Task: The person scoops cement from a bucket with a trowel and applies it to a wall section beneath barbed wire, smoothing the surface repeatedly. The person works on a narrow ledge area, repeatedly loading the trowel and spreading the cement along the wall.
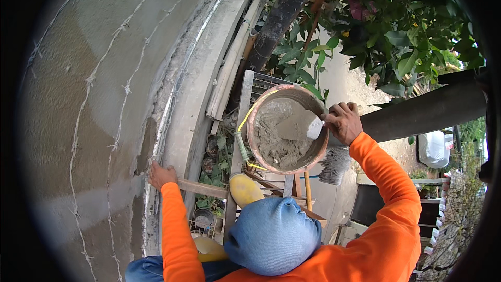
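Note:
My right hand [343,122] is closed round the handle end of a trowel [298,127], whose blade dips into grey wet mortar [279,141]. The mortar sits in a round, reddish-rimmed bucket [254,149] with a yellow band or cord along its left side. My left hand [162,175] rests on the ledge at the foot of the wall, beside a metal strip [172,99]. Its thumb and fingers are apart, with nothing seen in them. A wooden crosspiece [203,188] runs from near that hand toward the bucket's stand.
Barbed wire strands [121,89] run along the partly damp wall [68,125] on the left. A dark post [289,15] slants behind the bucket, and a thick grey pipe or beam [428,107] crosses at right. Leafy branches [402,36] overhang. My yellow boot [244,190] is on the wooden frame.

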Action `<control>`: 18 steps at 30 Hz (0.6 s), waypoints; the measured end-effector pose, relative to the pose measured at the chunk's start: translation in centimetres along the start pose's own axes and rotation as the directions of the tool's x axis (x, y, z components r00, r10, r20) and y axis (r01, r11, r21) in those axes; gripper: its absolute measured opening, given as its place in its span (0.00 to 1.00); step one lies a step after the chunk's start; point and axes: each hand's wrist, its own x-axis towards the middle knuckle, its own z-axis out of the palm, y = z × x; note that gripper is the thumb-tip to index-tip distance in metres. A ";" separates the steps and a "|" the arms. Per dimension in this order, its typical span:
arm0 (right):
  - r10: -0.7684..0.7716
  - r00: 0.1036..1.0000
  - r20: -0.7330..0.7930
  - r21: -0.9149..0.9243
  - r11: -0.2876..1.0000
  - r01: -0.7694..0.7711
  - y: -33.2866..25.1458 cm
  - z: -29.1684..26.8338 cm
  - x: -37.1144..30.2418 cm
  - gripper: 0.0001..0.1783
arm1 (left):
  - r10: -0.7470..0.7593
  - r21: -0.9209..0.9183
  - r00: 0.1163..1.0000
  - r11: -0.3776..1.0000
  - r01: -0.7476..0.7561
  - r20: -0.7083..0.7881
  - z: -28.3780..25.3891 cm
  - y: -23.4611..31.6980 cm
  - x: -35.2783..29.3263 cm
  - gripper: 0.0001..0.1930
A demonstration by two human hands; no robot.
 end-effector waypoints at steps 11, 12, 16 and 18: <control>0.011 0.989 0.146 0.484 0.871 -0.081 -0.6 4.1 -0.4 0.13 | -0.003 -0.008 1.000 1.000 0.003 0.028 -0.2 -0.4 0.2 0.37; 0.023 0.989 0.149 0.526 0.845 -0.099 -0.2 4.0 -0.7 0.12 | 0.013 -0.026 0.999 1.000 -0.013 0.034 -0.3 -0.2 0.2 0.37; 0.035 0.994 0.100 0.811 0.577 -0.102 -0.4 2.5 0.9 0.10 | -0.009 -0.010 1.000 1.000 0.009 0.005 -0.4 -0.2 -0.1 0.33; 0.022 0.998 0.065 0.854 0.516 -0.067 -2.1 1.1 3.5 0.09 | -0.021 -0.070 0.998 0.997 0.025 0.051 -0.3 -0.4 -0.3 0.33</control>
